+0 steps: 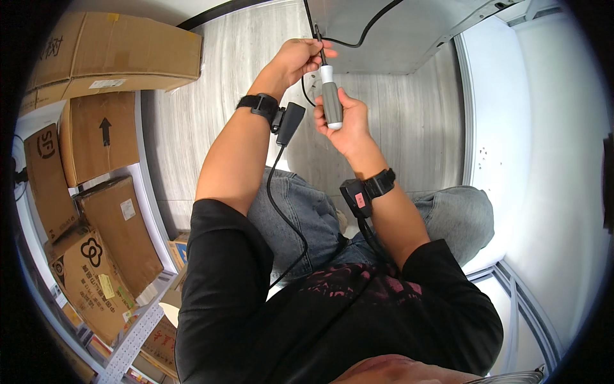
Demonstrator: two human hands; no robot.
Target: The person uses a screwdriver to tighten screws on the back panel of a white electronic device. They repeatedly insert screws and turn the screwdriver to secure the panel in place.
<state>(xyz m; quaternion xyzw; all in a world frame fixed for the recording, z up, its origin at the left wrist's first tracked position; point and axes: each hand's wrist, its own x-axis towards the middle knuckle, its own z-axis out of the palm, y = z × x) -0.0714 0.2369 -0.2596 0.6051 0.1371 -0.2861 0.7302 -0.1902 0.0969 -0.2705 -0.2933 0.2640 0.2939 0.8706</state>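
A screwdriver (330, 96) with a grey and white handle points away from me, its dark shaft meeting the lower side of a grey metal cabinet (390, 38). Around the handle, my right hand (352, 125) is closed. My left hand (299, 59) pinches the shaft near its far end, with some fingertips reaching past it. Whatever the tip touches is too small to make out. Close to my left fingers, a black cable (368, 31) curves along the cabinet. Each wrist wears a black strap with a wired device.
Cardboard boxes (134, 51) are stacked on the left, several of them in a white metal shelf (144, 326). A white panel (499, 128) stands close on the right. My knees in jeans (457, 221) are bent above the grey wood-look floor (409, 134).
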